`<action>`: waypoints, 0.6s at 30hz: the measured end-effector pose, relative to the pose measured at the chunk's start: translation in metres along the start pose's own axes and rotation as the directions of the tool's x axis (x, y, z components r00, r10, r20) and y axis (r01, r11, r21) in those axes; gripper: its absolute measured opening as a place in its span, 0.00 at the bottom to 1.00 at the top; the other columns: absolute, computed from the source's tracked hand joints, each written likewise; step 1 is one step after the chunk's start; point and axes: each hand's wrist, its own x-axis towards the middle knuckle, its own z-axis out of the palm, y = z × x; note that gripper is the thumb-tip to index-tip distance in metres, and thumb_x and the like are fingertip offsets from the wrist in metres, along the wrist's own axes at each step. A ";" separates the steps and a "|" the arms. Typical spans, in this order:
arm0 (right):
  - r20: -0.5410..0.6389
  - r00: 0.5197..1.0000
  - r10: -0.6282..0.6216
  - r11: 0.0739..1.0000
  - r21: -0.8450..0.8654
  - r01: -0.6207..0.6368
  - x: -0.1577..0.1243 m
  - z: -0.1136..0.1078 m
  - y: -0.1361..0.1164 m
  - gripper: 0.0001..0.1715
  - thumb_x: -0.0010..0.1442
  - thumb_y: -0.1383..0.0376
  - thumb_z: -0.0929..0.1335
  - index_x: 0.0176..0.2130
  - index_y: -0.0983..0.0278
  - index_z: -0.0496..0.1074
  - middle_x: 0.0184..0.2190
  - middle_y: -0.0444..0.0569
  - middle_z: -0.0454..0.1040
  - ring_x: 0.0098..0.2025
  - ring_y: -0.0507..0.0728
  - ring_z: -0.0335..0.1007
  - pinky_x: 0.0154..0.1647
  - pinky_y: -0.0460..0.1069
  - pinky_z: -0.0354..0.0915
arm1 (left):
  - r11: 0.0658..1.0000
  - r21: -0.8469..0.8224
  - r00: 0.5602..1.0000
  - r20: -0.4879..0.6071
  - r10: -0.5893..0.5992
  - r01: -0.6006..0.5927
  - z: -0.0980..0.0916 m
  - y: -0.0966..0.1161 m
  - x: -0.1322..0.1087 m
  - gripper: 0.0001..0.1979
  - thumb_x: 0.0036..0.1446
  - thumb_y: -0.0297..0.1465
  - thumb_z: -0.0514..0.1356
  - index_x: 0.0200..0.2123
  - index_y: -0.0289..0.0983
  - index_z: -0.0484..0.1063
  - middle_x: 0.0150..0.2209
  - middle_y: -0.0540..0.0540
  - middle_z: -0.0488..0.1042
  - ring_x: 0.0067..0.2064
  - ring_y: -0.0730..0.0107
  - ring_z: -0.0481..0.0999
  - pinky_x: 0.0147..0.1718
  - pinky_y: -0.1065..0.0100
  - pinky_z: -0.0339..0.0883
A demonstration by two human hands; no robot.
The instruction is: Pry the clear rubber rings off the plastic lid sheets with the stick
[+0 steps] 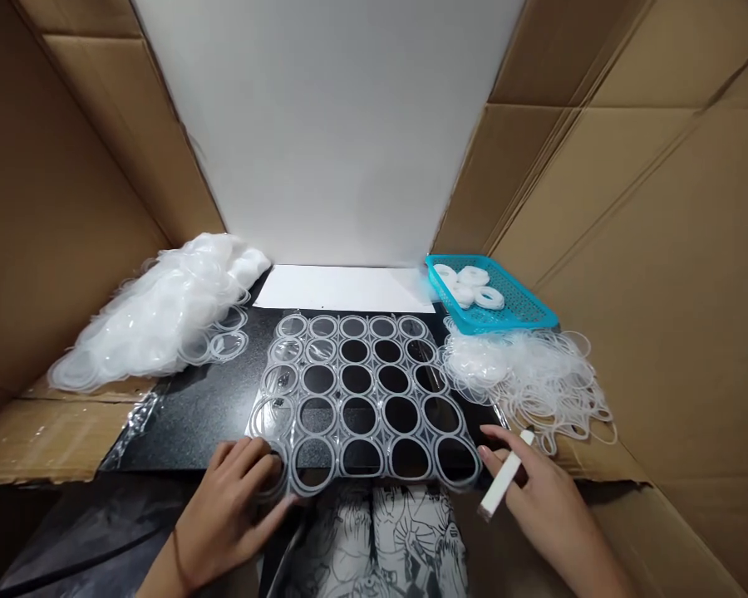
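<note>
A translucent sheet of joined rings lies on a dark speckled tabletop, with rows of round openings. Its near edge reaches the front of the table. My left hand grips the sheet's near left corner, fingers curled over a ring and thumb at the front edge. In my right hand is a slim white stick-like tool with dark ends, held slanting between the fingers. That hand is beside the sheet's near right corner; whether its fingertips touch the sheet I cannot tell.
A heap of clear ring sheets rises at the left. A turquoise basket with stacks of white rings stands at the back right, with loose thin rings piled before it. A white strip lies behind. Cardboard walls enclose the sides.
</note>
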 end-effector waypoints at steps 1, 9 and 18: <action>0.011 0.997 -0.073 0.994 -0.081 0.073 0.002 -0.008 -0.010 0.30 0.61 0.45 0.68 0.54 0.60 0.78 0.43 0.56 0.83 0.43 0.67 0.80 0.45 0.60 0.75 | 0.999 -0.007 0.999 -0.015 -0.046 0.046 -0.006 0.000 -0.001 0.22 0.57 0.48 0.70 0.48 0.42 0.73 0.46 0.43 0.75 0.46 0.56 0.73 0.46 0.57 0.62; 0.535 0.570 -0.623 0.741 0.172 0.649 0.095 0.035 -0.163 0.23 0.74 0.53 0.61 0.58 0.55 0.78 0.46 0.50 0.81 0.48 0.60 0.77 0.53 0.56 0.72 | 0.930 -0.193 0.944 -0.050 -0.327 0.312 -0.006 0.008 0.087 0.21 0.70 0.45 0.58 0.60 0.44 0.69 0.58 0.41 0.72 0.60 0.54 0.72 0.60 0.52 0.66; 0.559 0.549 -0.622 0.783 0.435 0.444 0.180 0.168 -0.153 0.13 0.67 0.57 0.70 0.42 0.61 0.82 0.47 0.51 0.83 0.49 0.59 0.79 0.54 0.55 0.72 | 0.950 -0.017 0.950 -0.014 -0.311 0.311 0.069 0.027 0.107 0.24 0.71 0.41 0.56 0.65 0.38 0.66 0.66 0.36 0.66 0.68 0.46 0.64 0.67 0.43 0.60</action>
